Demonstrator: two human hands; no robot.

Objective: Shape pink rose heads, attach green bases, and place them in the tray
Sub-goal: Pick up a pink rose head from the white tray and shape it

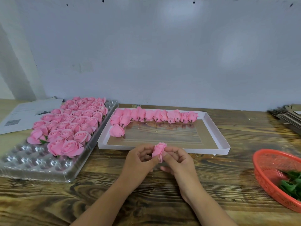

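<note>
A pink rose head [159, 151] is held above the wooden table between both hands. My left hand [140, 159] pinches it from the left, and my right hand [176, 160] pinches its petals from the right. A clear plastic tray [37, 167] at the left holds several finished pink roses [71, 126] with green bases; its near pockets are bare. A white shallow box [216, 132] behind my hands holds a row of unshaped rose heads [156, 116] along its far side. Green bases [291, 185] lie in a red basket [267, 162] at the right.
Printed paper sheets [26, 115] lie at the far left behind the tray. A stack of flat cardboard pieces [288, 115] sits at the far right. A grey wall stands close behind the table.
</note>
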